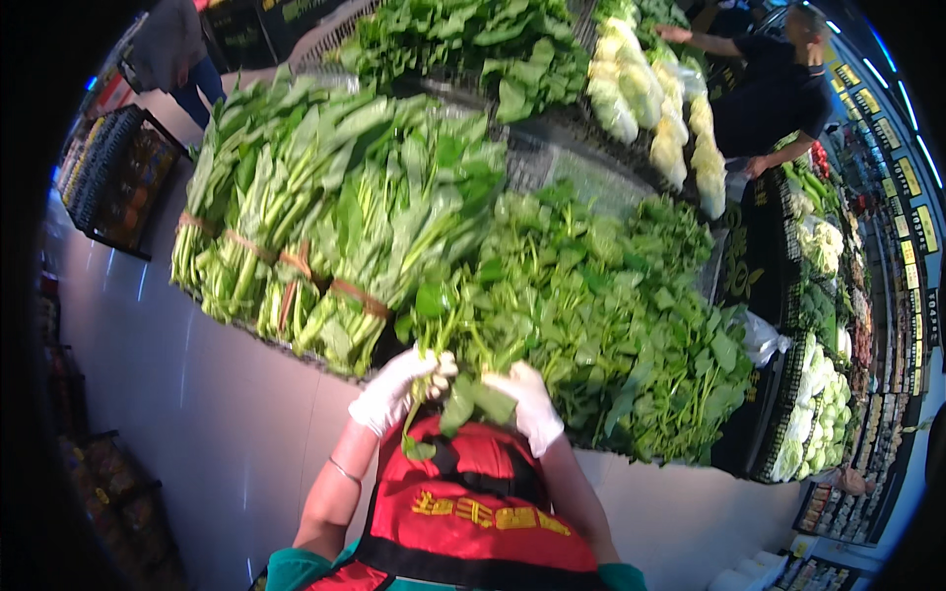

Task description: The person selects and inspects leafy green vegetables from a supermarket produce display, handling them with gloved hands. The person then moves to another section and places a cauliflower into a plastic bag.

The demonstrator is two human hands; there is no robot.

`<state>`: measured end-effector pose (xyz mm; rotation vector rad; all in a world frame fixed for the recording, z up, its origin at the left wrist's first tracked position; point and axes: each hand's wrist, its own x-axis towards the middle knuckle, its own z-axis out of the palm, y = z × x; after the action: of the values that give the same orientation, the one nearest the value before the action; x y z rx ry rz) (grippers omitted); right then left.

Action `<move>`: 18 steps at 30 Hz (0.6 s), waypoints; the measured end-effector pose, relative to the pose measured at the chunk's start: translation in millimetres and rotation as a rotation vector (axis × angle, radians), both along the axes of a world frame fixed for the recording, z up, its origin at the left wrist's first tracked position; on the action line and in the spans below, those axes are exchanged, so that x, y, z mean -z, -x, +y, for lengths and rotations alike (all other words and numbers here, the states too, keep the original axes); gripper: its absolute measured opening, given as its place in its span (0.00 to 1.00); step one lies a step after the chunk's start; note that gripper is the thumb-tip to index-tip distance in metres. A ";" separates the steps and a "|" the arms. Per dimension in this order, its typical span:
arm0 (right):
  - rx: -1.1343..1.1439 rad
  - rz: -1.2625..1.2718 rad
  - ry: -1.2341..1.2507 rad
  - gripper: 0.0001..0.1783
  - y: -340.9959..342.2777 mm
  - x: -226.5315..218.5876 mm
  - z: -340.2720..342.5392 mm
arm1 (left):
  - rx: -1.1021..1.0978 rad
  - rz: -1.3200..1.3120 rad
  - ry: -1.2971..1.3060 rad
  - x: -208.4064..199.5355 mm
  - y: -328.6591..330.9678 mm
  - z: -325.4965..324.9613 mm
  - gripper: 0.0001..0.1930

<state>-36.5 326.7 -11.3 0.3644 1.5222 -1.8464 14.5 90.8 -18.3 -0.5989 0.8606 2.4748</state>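
Observation:
My left hand [402, 387], in a white glove, is closed around the stems of a few leafy green sprigs [432, 313]. Some leaves rise above its fingers and others droop below, in front of my red apron [473, 507]. Level with it, my right hand [532, 402], gloved too, has its fingers bent in toward a broad leaf [473, 402] and seems to pinch it; its fingertips are partly hidden. Both hands are at the near edge of a heap of loose leafy greens [601, 315]. Left of the heap stand tied bundles of long-leaved greens [325, 217] with brown bands.
Napa cabbages [621, 84] lie at the far right of the stand, near a person in dark clothes [774, 94]. A plastic bag [761, 340] hangs at the right edge. More vegetables [818, 404] fill a rack there. Another person [177, 54] stands far left beside a low display [118, 182].

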 end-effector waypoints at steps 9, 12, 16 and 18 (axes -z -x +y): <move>-0.308 0.514 -0.274 0.12 -19.4 2.2 -19.3 | -0.009 -0.111 -0.005 19.0 21.0 43.7 0.13; -0.365 0.290 -0.432 0.10 -12.4 -1.2 -13.0 | 0.000 -0.098 0.052 40.3 18.8 34.8 0.10; -0.159 0.319 -0.217 0.11 -1.5 -13.4 -0.4 | -0.063 -0.126 -0.096 49.5 17.0 21.2 0.12; -0.136 0.316 -0.126 0.12 4.9 -18.7 2.7 | -0.008 -0.117 -0.166 44.1 18.0 19.2 0.13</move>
<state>-41.4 329.4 7.4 0.0227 1.8328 -1.7664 -3.5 110.0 -62.5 -0.6811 0.6023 2.4602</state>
